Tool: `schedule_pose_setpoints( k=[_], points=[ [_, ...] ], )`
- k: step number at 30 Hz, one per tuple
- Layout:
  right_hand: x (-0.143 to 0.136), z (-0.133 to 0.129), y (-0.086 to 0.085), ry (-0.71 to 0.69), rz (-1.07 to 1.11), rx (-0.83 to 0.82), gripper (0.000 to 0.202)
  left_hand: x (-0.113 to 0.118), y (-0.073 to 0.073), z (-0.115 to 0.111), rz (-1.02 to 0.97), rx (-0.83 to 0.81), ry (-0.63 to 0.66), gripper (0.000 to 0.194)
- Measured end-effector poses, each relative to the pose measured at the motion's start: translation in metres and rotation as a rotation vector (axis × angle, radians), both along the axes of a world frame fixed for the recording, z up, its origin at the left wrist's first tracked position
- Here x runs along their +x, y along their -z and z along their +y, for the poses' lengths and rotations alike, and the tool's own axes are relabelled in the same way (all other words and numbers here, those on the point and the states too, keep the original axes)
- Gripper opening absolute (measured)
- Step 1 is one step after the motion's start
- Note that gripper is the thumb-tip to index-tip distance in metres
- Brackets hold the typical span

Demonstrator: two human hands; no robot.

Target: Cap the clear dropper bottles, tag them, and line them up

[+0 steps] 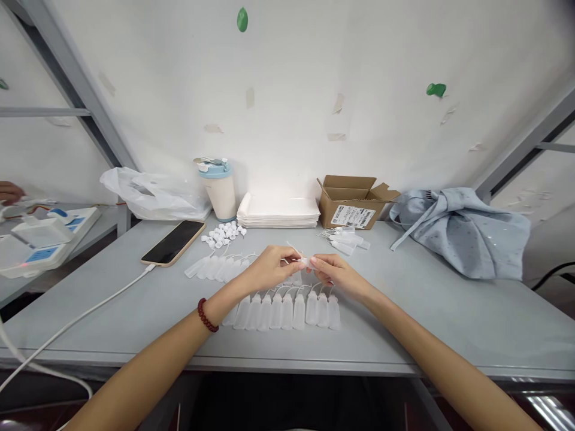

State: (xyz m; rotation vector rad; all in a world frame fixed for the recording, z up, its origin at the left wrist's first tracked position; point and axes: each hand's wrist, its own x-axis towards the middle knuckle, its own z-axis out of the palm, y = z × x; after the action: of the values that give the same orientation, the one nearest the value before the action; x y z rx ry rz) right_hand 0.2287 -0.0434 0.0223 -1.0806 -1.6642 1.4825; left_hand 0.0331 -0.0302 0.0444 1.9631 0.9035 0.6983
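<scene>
Above the middle of the desk, my left hand [272, 266] and my right hand [340, 274] meet fingertip to fingertip. Both are closed in a pinch on a small translucent plastic bottle [306, 263], mostly hidden by my fingers. A thin white stem slants up beside my left fingers. Below my hands lies a front row of translucent bottles [287, 311] with thin curved white tubes. Another row of similar bottles [215, 267] lies behind, partly covered by my left hand. A pile of small white caps [223, 234] sits farther back. More loose bottles [347, 240] lie before the cardboard box.
Along the wall stand a plastic bag [153, 194], a lidded cup [220, 191], a white stack [281, 212] and an open cardboard box [348, 209]. A phone [174, 242] with cable [96, 316] lies left; grey-blue cloth [471, 233] lies right. Another person's hand [9, 193] shows far left.
</scene>
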Motion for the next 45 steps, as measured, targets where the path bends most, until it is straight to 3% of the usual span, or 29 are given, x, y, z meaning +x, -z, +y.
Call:
schedule_pose_setpoints(
  k=[7, 12, 16, 19, 24, 26, 29, 35, 40, 42, 45],
  points=[
    [-0.001, -0.001, 0.0, -0.013, -0.038, 0.06, 0.045, 0.001, -0.002, 0.001, 0.028, -0.126, 0.012, 0.037],
    [-0.003, -0.004, -0.002, 0.054, -0.154, 0.252, 0.038, 0.003, 0.005, 0.004, -0.027, -0.281, -0.032, 0.042],
    [-0.005, -0.007, -0.004, 0.074, -0.21, 0.362, 0.037, 0.002, 0.009, 0.006, -0.063, -0.286, 0.016, 0.045],
    [-0.004, -0.008, -0.004, 0.053, -0.175, 0.31, 0.038, 0.001, 0.008, 0.003, 0.006, -0.154, 0.053, 0.043],
    [0.001, -0.003, 0.0, 0.007, -0.082, 0.111, 0.041, 0.003, 0.004, -0.002, 0.133, 0.306, 0.048, 0.034],
    [0.002, -0.001, 0.001, -0.004, -0.04, 0.064, 0.04, 0.004, 0.003, -0.003, 0.135, 0.393, 0.045, 0.032],
    [0.002, -0.001, 0.0, -0.006, -0.023, 0.058, 0.041, 0.005, 0.001, -0.003, 0.107, 0.302, 0.023, 0.026],
    [-0.001, -0.005, -0.005, 0.014, -0.102, 0.152, 0.04, 0.003, -0.001, -0.004, 0.072, -0.016, 0.001, 0.037],
    [-0.001, -0.005, -0.004, 0.122, -0.213, 0.408, 0.035, 0.002, 0.003, 0.003, -0.067, -0.238, -0.057, 0.042],
    [-0.001, -0.005, -0.003, 0.137, -0.249, 0.474, 0.035, 0.003, 0.005, 0.005, -0.088, -0.286, -0.055, 0.043],
    [0.0, -0.005, -0.004, 0.14, -0.257, 0.443, 0.036, 0.005, 0.006, 0.004, -0.083, -0.243, -0.044, 0.043]
  ],
)
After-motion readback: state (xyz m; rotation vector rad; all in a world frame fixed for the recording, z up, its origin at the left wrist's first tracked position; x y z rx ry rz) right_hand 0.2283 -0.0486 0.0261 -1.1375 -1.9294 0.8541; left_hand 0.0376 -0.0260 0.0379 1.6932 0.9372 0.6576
